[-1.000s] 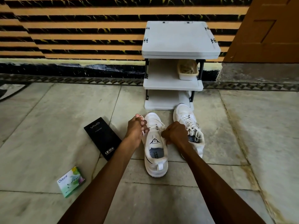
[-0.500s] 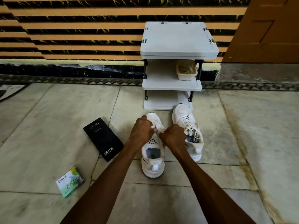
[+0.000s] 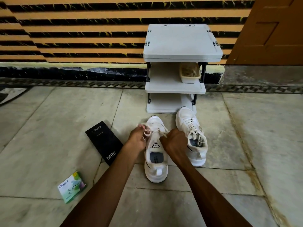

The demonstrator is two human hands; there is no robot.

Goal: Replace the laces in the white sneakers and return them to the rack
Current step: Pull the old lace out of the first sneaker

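Your left hand (image 3: 137, 138), pinching a loop of cream flat lace (image 3: 163, 133), has pulled away from your right hand (image 3: 175, 142), curled on the other end, so the white sneaker (image 3: 156, 166) before the grey plastic rack (image 3: 182, 43) seems nearly tied.

I see both hands over near sneaker (image 3: 156, 168) on tiled floor (image 3: 49, 128). Left hand (image 3: 137, 139) pinches looped lace (image 3: 162, 132) at sneaker's left side; right hand (image 3: 174, 142) curled round other end by tongue. Second sneaker (image 3: 188, 125), laced, just right, toe at rack (image 3: 182, 45) base. Basket (image 3: 189, 78) on middle shelf. Black box (image 3: 104, 141), green box (image 3: 72, 186) lie left.
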